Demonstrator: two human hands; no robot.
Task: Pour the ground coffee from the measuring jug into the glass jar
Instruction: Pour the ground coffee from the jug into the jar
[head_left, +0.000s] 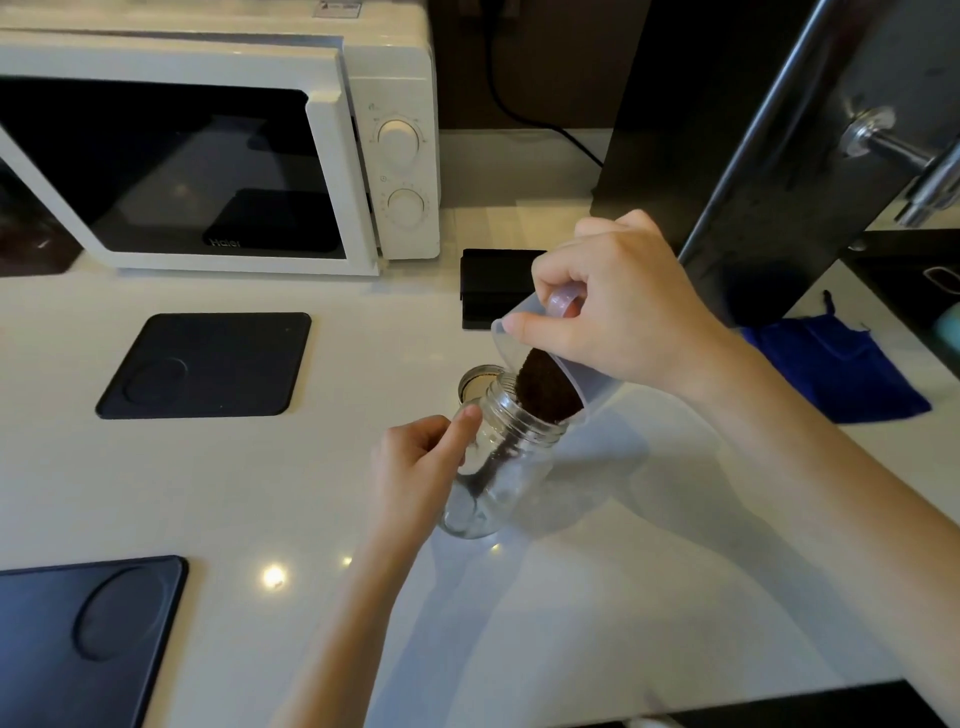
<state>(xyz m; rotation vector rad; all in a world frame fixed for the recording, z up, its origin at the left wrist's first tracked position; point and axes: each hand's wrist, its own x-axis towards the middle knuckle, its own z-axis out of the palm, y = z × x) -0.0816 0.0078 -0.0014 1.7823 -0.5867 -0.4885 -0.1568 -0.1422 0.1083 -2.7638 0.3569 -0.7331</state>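
The glass jar (498, 457) stands slightly tilted on the white surface (571, 597), near its middle, and serves as the landmark here. The left hand (415, 467) wraps around the jar's left side, fingers closed on the glass and the thumb lying up toward the threaded neck. Above and right of the jar's mouth, the right hand (613, 312) grips the translucent measuring jug (566, 358) by its handle and tips it steeply, so the jug's lower lip meets the jar's rim. The ground coffee (548, 389) has slid to that lip and sits at the mouth; a dark trail shows inside the jar.

Just behind the jar's neck lies a round metal lid (475, 384), touching or nearly touching the glass. Further behind is a small black box (493, 288); behind and left stands a white microwave (260, 140). A black mat (208, 364) lies well to the left of the jar, a second black mat (88, 634) to the front left at the frame edge. A blue cloth bag (836, 364) lies to the right, past the right forearm. The surface in front of the jar is open up to its dark front edge.
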